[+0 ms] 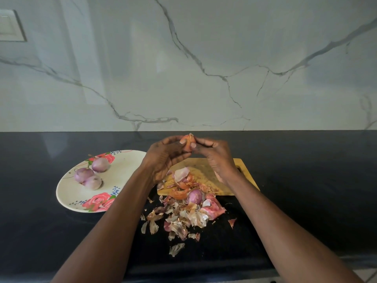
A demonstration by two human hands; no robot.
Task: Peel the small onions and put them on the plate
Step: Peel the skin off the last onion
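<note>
Left hand: the left hand [163,155] is raised above the table, fingers curled, and it pinches the onion from the 9 o'clock side.
Right hand: the right hand [216,158] meets it from the 3 o'clock side; its fingertips also grip the onion.
Onion in the hands: the onion [188,142] is between both hands, above the far edge of the board, with its orange-brown skin on and a dry tip pointing up.
Board: the wooden board [206,172] lies on the table just under the hands, partly covered by peels.
Peels: a heap of peels [183,213] spreads from the board toward 6 o'clock, onto the table.
Onion in the heap: one purple onion [194,196] lies among the peels at the near edge of the board.
Plate: the flowered plate [126,162] stands at 9 o'clock from the board, near it.
Peeled onions: three peeled onions [91,173] lie together on the plate, touching each other.
Table: the table [306,180] is dark and glossy.
Wall: a marble wall [204,58] rises at 12 o'clock.
</note>
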